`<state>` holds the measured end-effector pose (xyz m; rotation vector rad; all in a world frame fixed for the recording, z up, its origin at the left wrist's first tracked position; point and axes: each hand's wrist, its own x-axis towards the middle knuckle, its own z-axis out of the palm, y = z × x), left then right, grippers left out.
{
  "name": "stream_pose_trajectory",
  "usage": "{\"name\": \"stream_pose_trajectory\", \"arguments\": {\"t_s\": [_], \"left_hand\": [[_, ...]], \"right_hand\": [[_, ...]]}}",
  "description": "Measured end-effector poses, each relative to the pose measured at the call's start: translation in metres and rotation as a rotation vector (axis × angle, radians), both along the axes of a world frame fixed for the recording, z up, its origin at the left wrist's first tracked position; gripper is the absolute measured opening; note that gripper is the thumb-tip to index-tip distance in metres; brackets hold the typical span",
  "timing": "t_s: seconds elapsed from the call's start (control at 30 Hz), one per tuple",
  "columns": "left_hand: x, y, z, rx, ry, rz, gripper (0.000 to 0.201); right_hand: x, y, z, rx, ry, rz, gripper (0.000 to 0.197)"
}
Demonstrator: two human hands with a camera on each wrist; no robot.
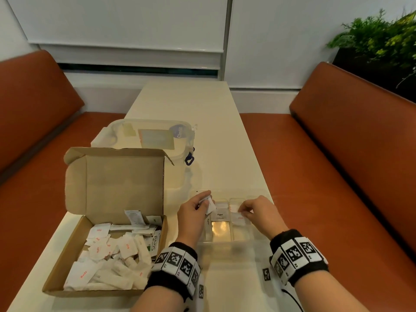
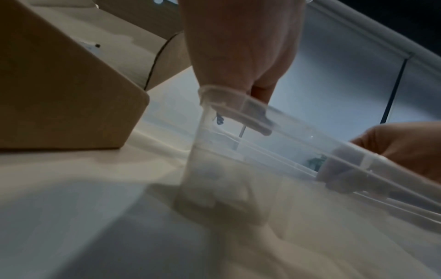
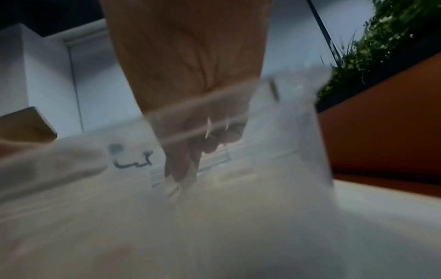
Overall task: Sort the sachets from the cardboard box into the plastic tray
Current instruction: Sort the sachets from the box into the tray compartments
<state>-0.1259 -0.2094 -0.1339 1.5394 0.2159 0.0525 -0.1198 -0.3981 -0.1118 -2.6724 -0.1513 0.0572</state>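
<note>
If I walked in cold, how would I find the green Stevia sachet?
Start at the open cardboard box on the table's left side. Look along its right wall, just above the left hand's wristband. The Stevia sachet is the only one printed in green and dark; its neighbours are white with red lettering.

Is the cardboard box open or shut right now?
Open. The cardboard box has its lid standing upright at the back, with loose sachets exposed inside.

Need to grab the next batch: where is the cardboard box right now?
In the head view the cardboard box sits open on the table's near left, left of the left hand and plastic tray, before a lidded clear container.
</note>
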Motion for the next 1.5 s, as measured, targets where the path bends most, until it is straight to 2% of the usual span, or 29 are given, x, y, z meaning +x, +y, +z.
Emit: {"name": "stream_pose_trajectory", "arguments": {"t_s": [0.17,0.4,0.7,0.77,0.83,0.93,1.0,1.1,1.17,1.3,1.43,1.5], "left_hand": [[0.001,0.0,-0.002,-0.009,0.003,-0.017,0.029],[0.0,-0.001,-0.001,-0.016,-0.01,-0.03,0.033],[-0.002,-0.001,0.004,-0.08,-0.025,-0.069,0.04],[-0.002,-0.002,0.003,-0.128,-0.026,-0.069,0.039],[-0.001,-0.003,0.004,-0.149,-0.032,-0.059,0.037],[-0.001,-0.005,0.005,-0.164,-0.034,-0.049,0.027],[0.0,-0.006,0.005,-0.181,-0.028,-0.047,0.019],[0.001,-0.007,0.007,-0.253,-0.005,-0.005,0.012],[0.002,-0.006,0.008,-0.283,0.004,-0.008,0.011],[-0.001,-0.005,0.009,-0.168,0.012,-0.076,0.01],[0.001,-0.002,0.01,-0.064,0.006,-0.046,0.013],[0.002,0.001,0.012,-0.014,-0.005,-0.05,0.013]], "right_hand": [[-0.004,0.002,-0.015,-0.069,-0.034,0.004,0.015],[-0.007,0.004,-0.014,-0.098,-0.018,0.028,0.008],[-0.004,0.014,-0.017,-0.127,0.011,-0.053,0.014],[-0.004,0.017,-0.012,-0.028,-0.06,-0.092,0.01],[-0.006,0.024,-0.004,0.224,-0.099,-0.141,0.013],[-0.007,0.042,0.008,0.588,0.038,-0.123,0.009],[-0.007,0.048,0.01,0.718,0.091,-0.13,0.007],[-0.006,0.048,0.011,0.871,0.065,-0.239,0.008],[-0.007,0.048,0.01,0.952,0.058,-0.315,0.01],[-0.008,0.049,0.007,1.057,0.116,-0.37,0.006],[-0.01,0.049,0.009,0.954,0.208,-0.303,0.004],[-0.011,0.05,0.01,0.861,0.203,-0.256,0.01]]}}
